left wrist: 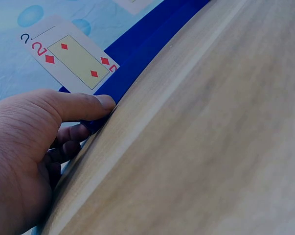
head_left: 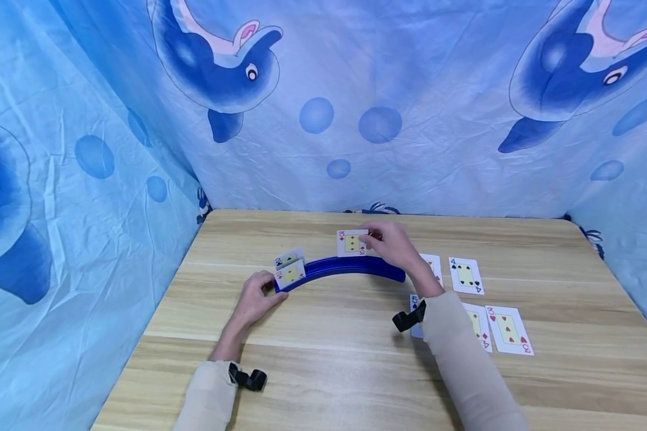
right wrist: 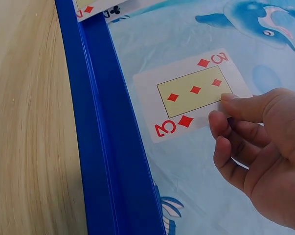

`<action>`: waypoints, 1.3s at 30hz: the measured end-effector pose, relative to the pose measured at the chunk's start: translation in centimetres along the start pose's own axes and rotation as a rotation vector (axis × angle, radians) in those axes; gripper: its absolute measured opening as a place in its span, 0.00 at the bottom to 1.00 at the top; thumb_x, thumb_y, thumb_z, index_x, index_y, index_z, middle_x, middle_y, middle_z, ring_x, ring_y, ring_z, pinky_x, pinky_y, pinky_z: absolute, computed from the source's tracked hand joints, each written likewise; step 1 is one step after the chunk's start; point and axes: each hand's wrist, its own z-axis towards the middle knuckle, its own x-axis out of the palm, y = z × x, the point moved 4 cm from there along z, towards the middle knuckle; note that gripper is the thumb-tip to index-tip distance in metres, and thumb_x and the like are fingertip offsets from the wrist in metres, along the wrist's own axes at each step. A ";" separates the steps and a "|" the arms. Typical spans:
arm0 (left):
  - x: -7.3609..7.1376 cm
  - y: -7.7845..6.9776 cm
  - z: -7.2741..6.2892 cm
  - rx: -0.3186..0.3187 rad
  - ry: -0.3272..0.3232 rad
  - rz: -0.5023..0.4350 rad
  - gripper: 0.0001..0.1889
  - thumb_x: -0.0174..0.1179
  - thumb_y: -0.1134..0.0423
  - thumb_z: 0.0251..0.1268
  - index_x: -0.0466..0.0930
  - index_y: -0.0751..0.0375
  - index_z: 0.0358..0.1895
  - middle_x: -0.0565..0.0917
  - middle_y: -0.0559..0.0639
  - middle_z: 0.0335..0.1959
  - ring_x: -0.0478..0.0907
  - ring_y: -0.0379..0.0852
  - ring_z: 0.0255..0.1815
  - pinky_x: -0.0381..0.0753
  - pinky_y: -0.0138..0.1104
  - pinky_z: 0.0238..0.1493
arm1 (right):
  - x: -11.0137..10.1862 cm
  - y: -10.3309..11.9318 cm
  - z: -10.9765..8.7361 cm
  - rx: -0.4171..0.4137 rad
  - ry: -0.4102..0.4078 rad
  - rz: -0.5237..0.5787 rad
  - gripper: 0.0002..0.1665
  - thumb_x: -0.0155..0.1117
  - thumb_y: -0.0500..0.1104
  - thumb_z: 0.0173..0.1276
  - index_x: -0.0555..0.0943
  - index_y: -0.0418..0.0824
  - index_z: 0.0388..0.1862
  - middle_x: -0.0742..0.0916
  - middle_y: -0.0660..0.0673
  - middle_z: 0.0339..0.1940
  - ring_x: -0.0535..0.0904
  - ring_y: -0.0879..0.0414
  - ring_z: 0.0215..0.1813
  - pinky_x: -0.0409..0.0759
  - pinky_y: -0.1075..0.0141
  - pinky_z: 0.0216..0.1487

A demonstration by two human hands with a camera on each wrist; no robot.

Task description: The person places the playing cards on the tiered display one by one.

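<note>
A curved blue card holder [head_left: 350, 264] lies on the table. At its left end my left hand [head_left: 256, 301] grips it, thumb [left wrist: 88, 106] along the front and fingers curled round the end. Standing in the slot beside that hand are a two of diamonds [left wrist: 79, 58] and, behind it, a two of clubs [head_left: 289, 258]. My right hand [head_left: 390, 242] pinches a three of diamonds [right wrist: 193, 93] by its right edge, thumb on its face. In the head view this card is just above the holder's middle.
Face-up cards lie on the table at right: a black four [head_left: 466, 275], a three of hearts [head_left: 509, 330], a four of diamonds [head_left: 475, 320] and others partly hidden by my right arm. A blue dolphin-print curtain [head_left: 345, 173] rises behind the table [head_left: 334, 359].
</note>
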 end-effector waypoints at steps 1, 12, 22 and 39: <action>0.0 0.0 0.0 0.000 0.000 0.002 0.17 0.73 0.64 0.54 0.85 0.68 0.46 0.85 0.60 0.47 0.78 0.54 0.51 0.75 0.42 0.53 | 0.2 0.1 0.2 -0.001 0.006 0.011 0.10 0.61 0.39 0.74 0.85 0.40 0.49 0.86 0.38 0.27 0.73 0.55 0.25 0.68 0.66 0.29; 0.1 0.1 0.1 0.003 0.000 0.008 0.18 0.74 0.64 0.54 0.85 0.67 0.47 0.85 0.60 0.47 0.78 0.54 0.51 0.75 0.43 0.54 | 2.5 1.0 1.6 -0.056 0.033 0.011 0.12 0.63 0.38 0.72 0.85 0.36 0.51 0.88 0.42 0.28 0.84 0.44 0.33 0.75 0.66 0.34; 0.1 0.2 0.0 0.012 -0.002 -0.001 0.18 0.74 0.64 0.54 0.85 0.68 0.48 0.85 0.60 0.47 0.78 0.54 0.51 0.75 0.43 0.54 | 3.7 1.7 2.2 -0.065 0.035 0.032 0.12 0.63 0.37 0.72 0.85 0.35 0.51 0.89 0.42 0.31 0.86 0.46 0.35 0.76 0.67 0.34; 0.2 0.1 0.0 0.024 -0.007 -0.003 0.17 0.73 0.64 0.54 0.85 0.68 0.47 0.85 0.60 0.47 0.78 0.54 0.51 0.75 0.43 0.54 | 4.6 2.4 2.3 -0.124 0.024 0.045 0.09 0.64 0.36 0.71 0.85 0.35 0.46 0.88 0.41 0.31 0.85 0.49 0.33 0.76 0.68 0.34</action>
